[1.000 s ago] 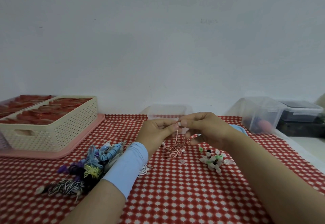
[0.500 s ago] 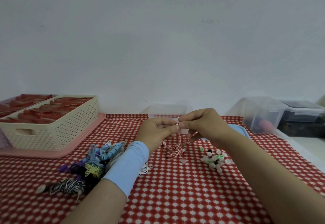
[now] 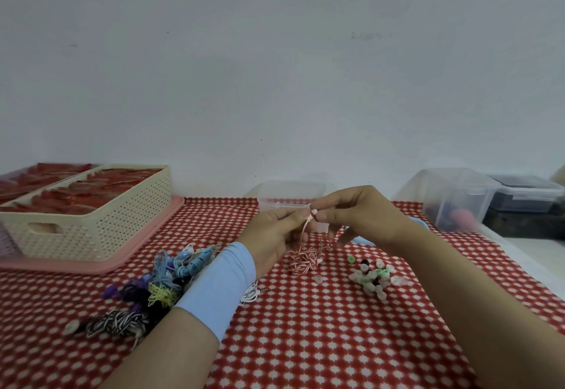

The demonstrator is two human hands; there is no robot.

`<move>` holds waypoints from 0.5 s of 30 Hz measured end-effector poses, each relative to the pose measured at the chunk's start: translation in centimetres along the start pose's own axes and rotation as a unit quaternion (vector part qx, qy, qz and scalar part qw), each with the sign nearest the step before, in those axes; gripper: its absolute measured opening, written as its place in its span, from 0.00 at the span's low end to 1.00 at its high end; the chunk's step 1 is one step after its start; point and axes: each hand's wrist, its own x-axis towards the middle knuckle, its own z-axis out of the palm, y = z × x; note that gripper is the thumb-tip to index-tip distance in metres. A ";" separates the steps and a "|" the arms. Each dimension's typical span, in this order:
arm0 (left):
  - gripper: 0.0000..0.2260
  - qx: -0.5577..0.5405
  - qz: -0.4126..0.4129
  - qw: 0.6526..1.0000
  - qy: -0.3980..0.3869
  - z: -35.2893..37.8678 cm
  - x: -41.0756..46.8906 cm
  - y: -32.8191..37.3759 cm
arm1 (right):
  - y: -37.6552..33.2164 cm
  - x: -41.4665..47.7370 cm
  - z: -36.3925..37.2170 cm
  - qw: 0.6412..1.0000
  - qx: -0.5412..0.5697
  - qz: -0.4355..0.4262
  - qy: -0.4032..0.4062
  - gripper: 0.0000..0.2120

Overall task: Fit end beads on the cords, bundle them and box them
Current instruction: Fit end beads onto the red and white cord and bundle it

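Cord (image 3: pixel 305 262) pinched aloft at one end; basket (image 3: pixel 122 220) holds red packets (image 3: pixel 76 197).

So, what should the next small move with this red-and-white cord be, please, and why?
Probably push the end bead fully on: the left hand pinches the raised end of the red-and-white cord, and the right hand pinches the bead against it.

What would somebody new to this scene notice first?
The left hand and right hand meet at the centre, pinching the top end of a red-and-white cord whose tangle lies on the red checked cloth below. A heap of small beads sits to its right, a pile of coloured cords to the left, before a cream basket.
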 end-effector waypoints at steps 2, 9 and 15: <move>0.08 -0.013 -0.008 1.000 -0.006 0.0 0.0 0.1 | 0.1 0.1 0.1 1.000 -0.012 -0.011 0.007 0.06; 0.09 -0.061 -0.065 0.996 -0.011 0.1 -0.1 0.3 | 0.3 0.4 0.0 0.995 -0.077 -0.055 0.011 0.06; 0.15 -0.098 -0.098 0.990 -0.029 0.2 -0.3 0.8 | 0.0 0.4 -0.2 0.990 -0.116 -0.076 0.002 0.04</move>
